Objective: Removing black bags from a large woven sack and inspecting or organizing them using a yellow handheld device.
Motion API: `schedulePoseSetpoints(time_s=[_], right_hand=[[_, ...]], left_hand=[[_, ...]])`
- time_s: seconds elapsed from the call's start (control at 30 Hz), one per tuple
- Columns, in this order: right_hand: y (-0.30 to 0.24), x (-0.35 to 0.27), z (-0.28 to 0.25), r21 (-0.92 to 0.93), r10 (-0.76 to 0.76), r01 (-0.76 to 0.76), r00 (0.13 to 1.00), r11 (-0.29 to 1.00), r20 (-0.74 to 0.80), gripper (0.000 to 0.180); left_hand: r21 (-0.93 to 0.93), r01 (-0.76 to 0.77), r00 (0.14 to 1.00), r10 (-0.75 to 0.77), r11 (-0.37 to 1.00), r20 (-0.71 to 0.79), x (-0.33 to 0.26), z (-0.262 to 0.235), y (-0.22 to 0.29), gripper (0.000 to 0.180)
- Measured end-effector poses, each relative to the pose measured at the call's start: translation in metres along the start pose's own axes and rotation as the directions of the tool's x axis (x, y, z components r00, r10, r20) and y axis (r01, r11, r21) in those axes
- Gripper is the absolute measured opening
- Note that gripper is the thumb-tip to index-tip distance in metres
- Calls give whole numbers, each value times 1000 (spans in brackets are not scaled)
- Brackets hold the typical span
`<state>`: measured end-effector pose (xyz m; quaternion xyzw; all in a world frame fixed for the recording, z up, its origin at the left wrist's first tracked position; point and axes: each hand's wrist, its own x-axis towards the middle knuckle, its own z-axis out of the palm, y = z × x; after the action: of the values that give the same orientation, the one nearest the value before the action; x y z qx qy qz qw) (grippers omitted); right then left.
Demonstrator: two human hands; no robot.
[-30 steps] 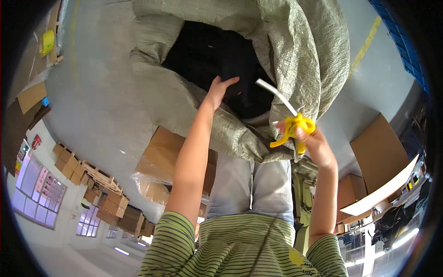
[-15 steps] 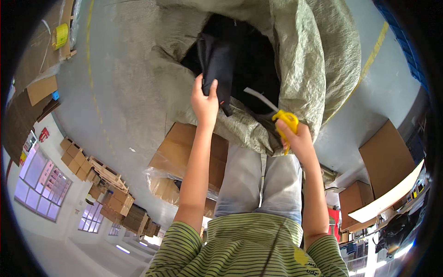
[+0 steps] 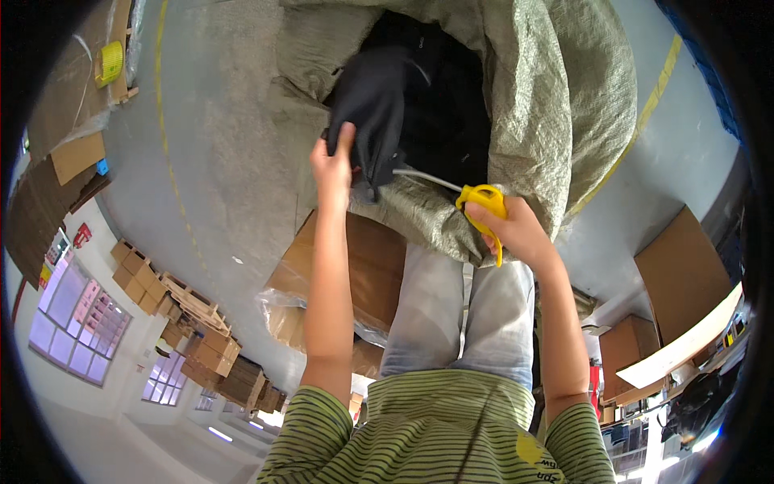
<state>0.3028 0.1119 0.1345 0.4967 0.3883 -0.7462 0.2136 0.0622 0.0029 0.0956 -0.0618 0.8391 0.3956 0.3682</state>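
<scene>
My left hand (image 3: 332, 173) grips the lower part of a black cloth piece (image 3: 372, 101), thumb on top and fingers mostly behind it. It hangs in loose folds over the near left side of an open woven sack (image 3: 528, 105); what kind of cloth article it is I cannot tell. My right hand (image 3: 516, 230) is closed round a yellow air blow gun (image 3: 484, 198) with a long, thin, pale nozzle. The nozzle points left, its tip close to the cloth's lower edge; whether they touch is unclear. More black cloth (image 3: 447, 113) fills the sack's mouth.
A brown cardboard box (image 3: 347, 258) with clear plastic wrap stands by my legs, left of them. Further cardboard (image 3: 685, 274) is at the right, and stacked boxes (image 3: 214, 351) lie far left. A blue crate (image 3: 713, 81) sits at the upper right; yellow lines mark the floor.
My left hand has moved slightly left and up, and the black cloth has shifted and spread. The blow gun has turned, its nozzle swinging left toward the cloth.
</scene>
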Motion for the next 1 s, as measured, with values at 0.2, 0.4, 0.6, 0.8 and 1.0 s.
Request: schedulePoseSetpoints(time_s=[0.2, 0.4, 0.6, 0.8, 1.0], right_hand=[[0, 8, 8, -1, -104, 106, 974, 994, -199, 42], [0, 4, 10, 35, -66, 66, 998, 997, -3, 42], [1, -4, 13, 64, -69, 78, 988, 995, -141, 39], [11, -4, 7, 158, -97, 98, 995, 983, -15, 38], [8, 0, -5, 151, -85, 143, 939, 978, -333, 40]], left_hand=[[-231, -17, 996, 36, 973, 79, 18, -8, -21, 38], [-560, -211, 927, 346, 801, 146, 5, 6, -26, 43], [-830, 313, 945, -64, 461, 321, 27, -13, -44, 36], [-615, 666, 622, -141, -422, 770, 22, -14, -67, 24], [-727, 575, 809, -124, 375, 575, -9, -11, -49, 37]])
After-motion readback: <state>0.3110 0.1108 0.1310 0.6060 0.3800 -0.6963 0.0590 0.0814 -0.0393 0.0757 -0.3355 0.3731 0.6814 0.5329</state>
